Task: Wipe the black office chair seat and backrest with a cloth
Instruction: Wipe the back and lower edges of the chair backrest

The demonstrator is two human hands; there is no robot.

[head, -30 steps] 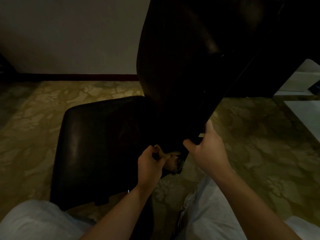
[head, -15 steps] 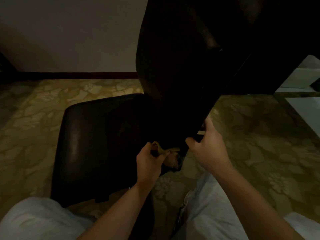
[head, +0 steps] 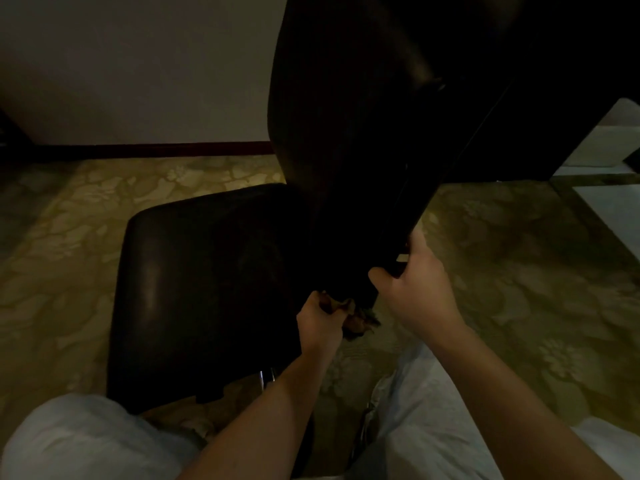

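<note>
Looking down in the head view, the left hand (head: 320, 323) clenches a crumpled tan cloth (head: 356, 318), held against the lowest part of the tall black leather backrest (head: 346, 133). Just right of that grip, the right hand (head: 415, 289) grasps the backrest's bottom edge. The glossy black padded seat (head: 207, 271) spreads left of both grips, above patterned olive carpet (head: 519, 271).

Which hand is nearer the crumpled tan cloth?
Left. The left hand grips the crumpled tan cloth; the right hand grips the lower edge of the black leather backrest, just right of it.
</note>
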